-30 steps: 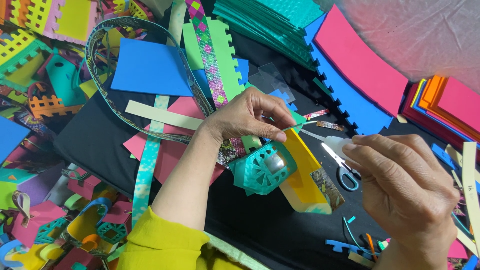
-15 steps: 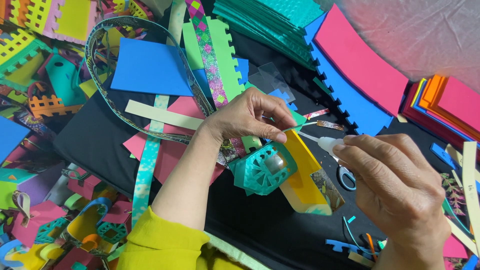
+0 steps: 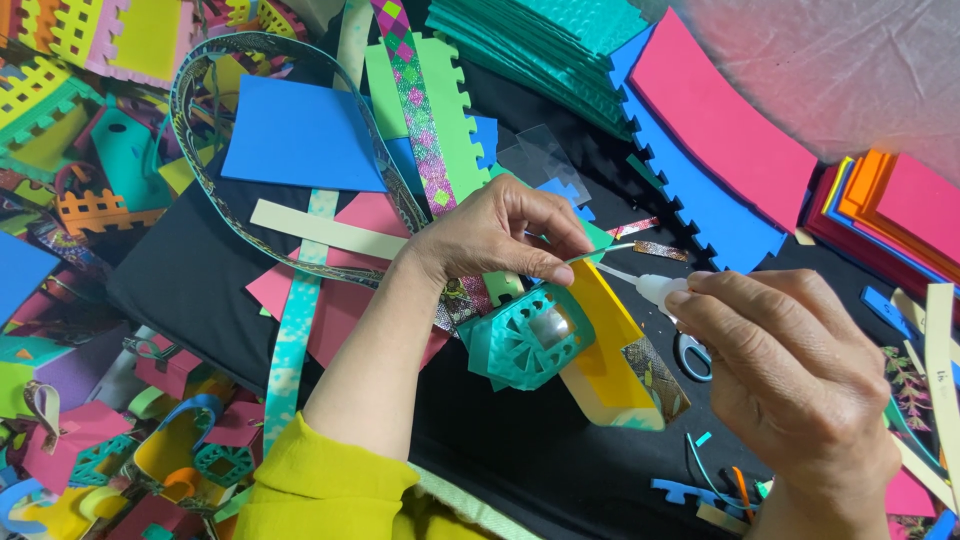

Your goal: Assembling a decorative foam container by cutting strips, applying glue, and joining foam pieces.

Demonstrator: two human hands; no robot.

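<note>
My left hand (image 3: 505,235) pinches the top edge of a small yellow foam basket (image 3: 612,360) with a teal lattice front (image 3: 528,340), which lies on the black cloth (image 3: 200,280). My right hand (image 3: 790,375) grips a small white glue bottle (image 3: 655,288) with a long thin nozzle. The nozzle tip points at the basket's rim just under my left fingertips. A patterned brown strip (image 3: 657,378) runs along the basket's right side.
Scissors (image 3: 692,355) lie just behind the right hand. Foam sheets surround the spot: a blue sheet (image 3: 300,135), a pink curved sheet (image 3: 725,120), a teal stack (image 3: 545,45) and an orange and red stack (image 3: 890,215). Finished small baskets (image 3: 190,455) sit at bottom left.
My right hand has moved left with the glue bottle, bringing its nozzle up to the basket's rim. The left hand stays on the basket.
</note>
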